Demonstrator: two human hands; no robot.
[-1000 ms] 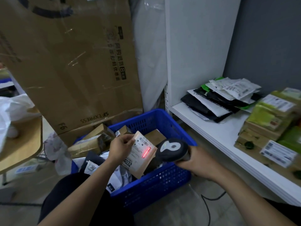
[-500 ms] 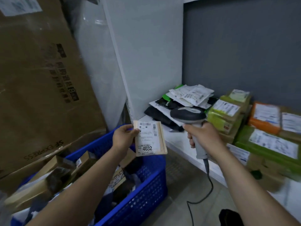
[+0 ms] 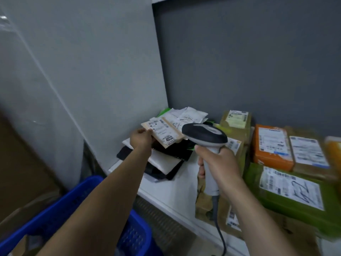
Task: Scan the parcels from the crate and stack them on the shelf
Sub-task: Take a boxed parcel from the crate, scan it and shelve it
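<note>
Parcel (image 3: pixel 162 132) pinched edgewise in left fingers (image 3: pixel 143 131) above corner pile (image 3: pixel 166 161); right fingers (image 3: pixel 200 169) grip scanner (image 3: pixel 204 134).

We lose the crate (image 3: pixel 55 203) at the bottom edge, our left arm (image 3: pixel 110 196) covering much of it. The scanner cable (image 3: pixel 215 207) runs out of view below. The parcels (image 3: pixel 291 189) on the right are smeared, their labels unreadable.

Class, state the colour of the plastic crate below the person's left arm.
The crate is blue. It shows in the head view, the only one.
</note>
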